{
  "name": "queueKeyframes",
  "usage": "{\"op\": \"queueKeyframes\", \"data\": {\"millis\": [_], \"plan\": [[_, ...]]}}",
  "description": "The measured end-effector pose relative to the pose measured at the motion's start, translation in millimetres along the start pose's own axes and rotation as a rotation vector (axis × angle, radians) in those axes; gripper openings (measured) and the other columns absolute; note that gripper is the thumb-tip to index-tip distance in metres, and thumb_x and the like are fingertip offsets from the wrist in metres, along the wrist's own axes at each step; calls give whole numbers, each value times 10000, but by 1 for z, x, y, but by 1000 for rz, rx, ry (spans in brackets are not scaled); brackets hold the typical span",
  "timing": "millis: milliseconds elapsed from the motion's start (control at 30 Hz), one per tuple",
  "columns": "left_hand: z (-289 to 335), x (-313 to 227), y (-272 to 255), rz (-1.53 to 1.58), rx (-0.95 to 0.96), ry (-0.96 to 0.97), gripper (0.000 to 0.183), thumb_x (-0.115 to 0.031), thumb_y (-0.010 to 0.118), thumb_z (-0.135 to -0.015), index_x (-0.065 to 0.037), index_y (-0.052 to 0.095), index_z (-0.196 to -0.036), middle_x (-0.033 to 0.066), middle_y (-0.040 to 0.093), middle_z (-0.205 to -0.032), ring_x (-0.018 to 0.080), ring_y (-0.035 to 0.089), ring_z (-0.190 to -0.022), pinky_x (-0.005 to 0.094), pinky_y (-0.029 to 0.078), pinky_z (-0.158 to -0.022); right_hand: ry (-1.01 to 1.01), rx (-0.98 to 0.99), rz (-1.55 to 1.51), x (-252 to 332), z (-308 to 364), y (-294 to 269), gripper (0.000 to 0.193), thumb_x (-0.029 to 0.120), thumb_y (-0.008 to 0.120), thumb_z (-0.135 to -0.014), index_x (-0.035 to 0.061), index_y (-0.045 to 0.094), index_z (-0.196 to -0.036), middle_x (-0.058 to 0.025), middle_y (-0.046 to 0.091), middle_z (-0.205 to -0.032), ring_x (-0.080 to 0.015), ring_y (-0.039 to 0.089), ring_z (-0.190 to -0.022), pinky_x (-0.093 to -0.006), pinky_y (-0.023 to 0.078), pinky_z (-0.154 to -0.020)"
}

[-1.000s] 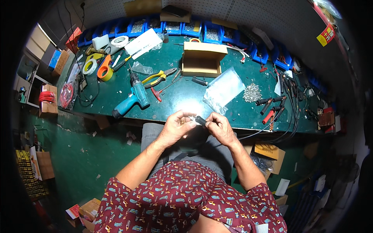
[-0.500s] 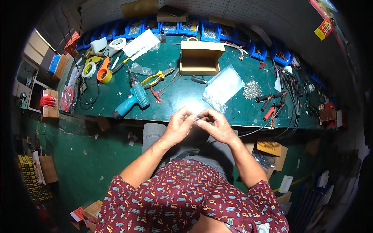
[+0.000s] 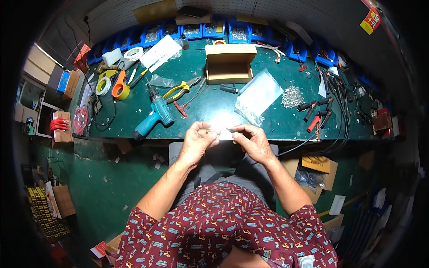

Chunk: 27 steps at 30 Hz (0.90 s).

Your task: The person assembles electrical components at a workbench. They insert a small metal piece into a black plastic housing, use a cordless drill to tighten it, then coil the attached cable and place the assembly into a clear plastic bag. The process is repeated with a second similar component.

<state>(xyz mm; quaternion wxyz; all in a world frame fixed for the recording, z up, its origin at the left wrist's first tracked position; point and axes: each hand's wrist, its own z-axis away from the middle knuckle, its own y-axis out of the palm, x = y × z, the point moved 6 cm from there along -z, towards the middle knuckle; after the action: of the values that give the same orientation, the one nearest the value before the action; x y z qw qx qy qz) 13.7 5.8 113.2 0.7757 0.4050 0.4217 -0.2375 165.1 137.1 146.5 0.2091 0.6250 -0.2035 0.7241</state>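
My left hand [image 3: 198, 144] is pinched at the table's front edge, its fingertips around something small that glare hides. A short distance to its right, my right hand [image 3: 254, 144] has thumb and forefinger closed on a small, thin dark piece [image 3: 229, 130] that points toward the left hand. Its kind is too small to tell. A gap separates the two hands. Just beyond them lies a clear plastic bag [image 3: 260, 96] with a pale sheet in it. The teal cordless drill [image 3: 160, 111] rests left of my left hand.
Beyond the hands stand an open cardboard box [image 3: 229, 77] and yellow-handled pliers [image 3: 182, 89]. A heap of small metal parts [image 3: 292, 97] and several red and black clamps [image 3: 314, 120] with cables lie to the right. Blue bins [image 3: 239, 35] line the back.
My hands were together at the fingertips and have drawn apart, the left going left and the right going right. The small dark piece now shows at the right fingertips.
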Motion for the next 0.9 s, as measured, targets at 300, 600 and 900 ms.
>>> {"op": "queueKeyframes", "data": {"millis": [300,600,900], "plan": [[8,-3,11,-99,57,29,413,-86,701,-980,19,590,-1364,98,710,-1170,112,680,-903,250,591,-820,-30,31,51,6,0,2,260,152,690,-983,-18,725,-1176,-51,730,-959,-97,657,-828,-271,541,-763],[2,-1,14,-27,96,120,237,-111,710,-982,-51,620,-1193,55,695,-1133,94,646,-993,272,574,-887,-56,18,51,8,1,2,244,163,676,-995,-7,737,-1160,-48,728,-945,-95,646,-808,-274,536,-746],[-5,21,15,567,77,-132,206,-118,682,-1003,-32,637,-1184,97,713,-1061,142,715,-902,249,626,-826,-97,-58,98,7,-1,0,235,130,684,-958,-14,747,-1134,-104,764,-1015,-142,693,-913,-305,550,-835]]}}
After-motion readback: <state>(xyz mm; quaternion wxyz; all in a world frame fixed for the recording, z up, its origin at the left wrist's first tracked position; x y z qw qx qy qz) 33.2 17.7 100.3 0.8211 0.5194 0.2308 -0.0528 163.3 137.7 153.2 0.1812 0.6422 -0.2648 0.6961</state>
